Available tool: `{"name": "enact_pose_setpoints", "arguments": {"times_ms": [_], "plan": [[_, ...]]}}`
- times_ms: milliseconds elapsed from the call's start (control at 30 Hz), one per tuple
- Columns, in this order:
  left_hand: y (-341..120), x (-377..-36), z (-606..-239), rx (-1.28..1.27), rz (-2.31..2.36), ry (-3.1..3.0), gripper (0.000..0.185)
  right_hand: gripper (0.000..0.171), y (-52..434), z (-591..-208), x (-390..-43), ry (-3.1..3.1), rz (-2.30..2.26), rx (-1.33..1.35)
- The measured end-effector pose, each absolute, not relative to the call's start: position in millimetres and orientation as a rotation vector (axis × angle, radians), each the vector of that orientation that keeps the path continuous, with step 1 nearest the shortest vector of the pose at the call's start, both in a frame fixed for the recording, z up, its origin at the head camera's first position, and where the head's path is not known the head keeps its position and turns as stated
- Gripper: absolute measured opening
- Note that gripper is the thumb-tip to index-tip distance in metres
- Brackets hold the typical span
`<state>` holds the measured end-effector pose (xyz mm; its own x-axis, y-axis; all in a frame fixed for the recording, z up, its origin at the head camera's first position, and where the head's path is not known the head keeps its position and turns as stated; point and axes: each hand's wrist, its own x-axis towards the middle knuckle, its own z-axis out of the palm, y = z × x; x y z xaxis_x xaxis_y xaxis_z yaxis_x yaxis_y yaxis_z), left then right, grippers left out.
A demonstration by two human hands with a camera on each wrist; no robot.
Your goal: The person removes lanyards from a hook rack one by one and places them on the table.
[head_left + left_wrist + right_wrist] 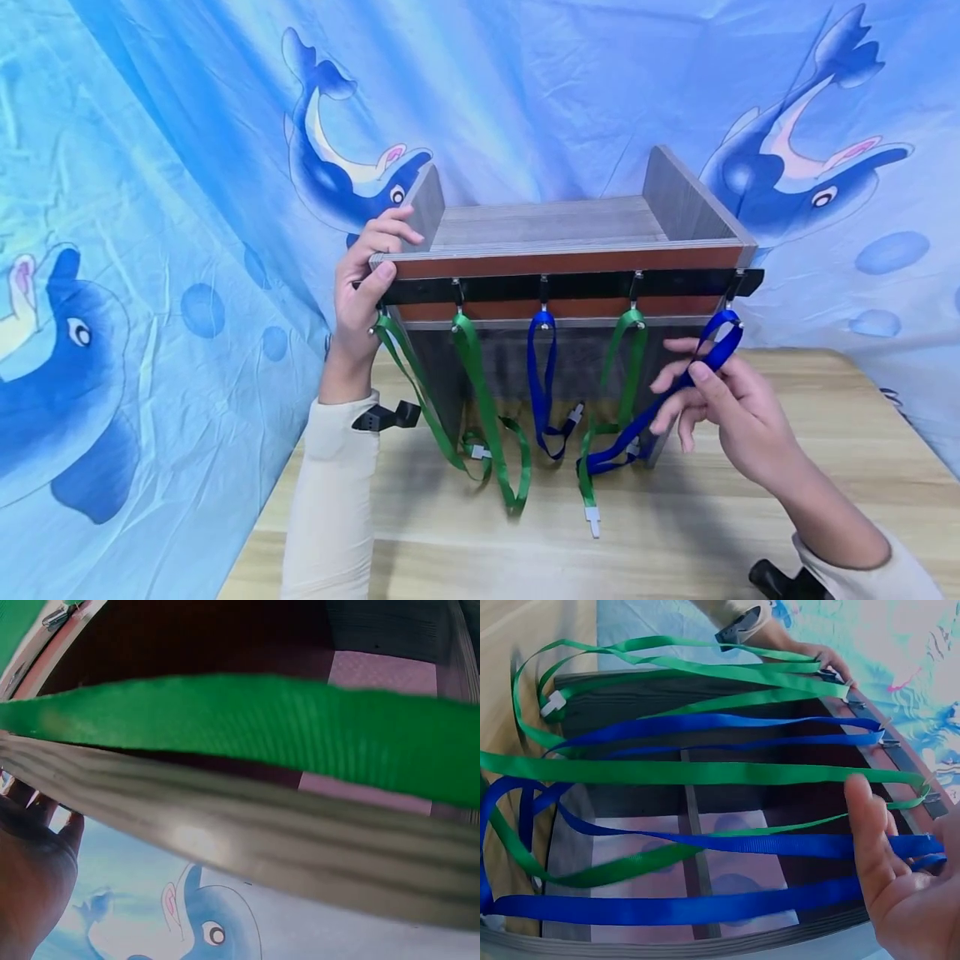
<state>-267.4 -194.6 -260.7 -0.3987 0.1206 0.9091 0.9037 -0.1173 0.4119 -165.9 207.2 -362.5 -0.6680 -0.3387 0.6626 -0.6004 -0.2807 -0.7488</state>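
Observation:
A wooden rack (555, 221) stands on the table, with a black hook bar (585, 286) across its front. Several lanyards hang from the hooks: two green ones (480, 375) at the left, a blue one (542, 367) in the middle, another green one (626, 358), and a blue lanyard (720, 346) at the far right. My left hand (375, 250) grips the rack's top left corner, fingers curled over its edge (262, 847). My right hand (693, 375) pinches the rightmost blue lanyard between thumb and fingers just below its hook. The blue lanyard (780, 844) runs across my right hand's fingers (870, 825).
The rack sits on a light wooden table (825, 433) with bare board in front and to the right. A blue dolphin-print cloth (187, 167) hangs close behind and along the left side. White clips (592, 521) at the lanyard ends lie on the table.

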Motion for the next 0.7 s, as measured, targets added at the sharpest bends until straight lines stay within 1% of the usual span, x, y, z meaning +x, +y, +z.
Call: {"name": "enact_pose_setpoints", "arguments": {"times_ms": [300, 700], "plan": [[-193.5, -270.2, -260.7, -1.171, -1.589, -1.462, 0.023, 0.039, 205.7, -369.7, -164.7, -1.699, 1.938, 1.062], [-186.3, -274.5, -257.3, -1.133, -1.618, -1.438, 0.025, 0.032, 209.4, -362.4, -163.9, -1.687, 1.908, 1.081]]}}
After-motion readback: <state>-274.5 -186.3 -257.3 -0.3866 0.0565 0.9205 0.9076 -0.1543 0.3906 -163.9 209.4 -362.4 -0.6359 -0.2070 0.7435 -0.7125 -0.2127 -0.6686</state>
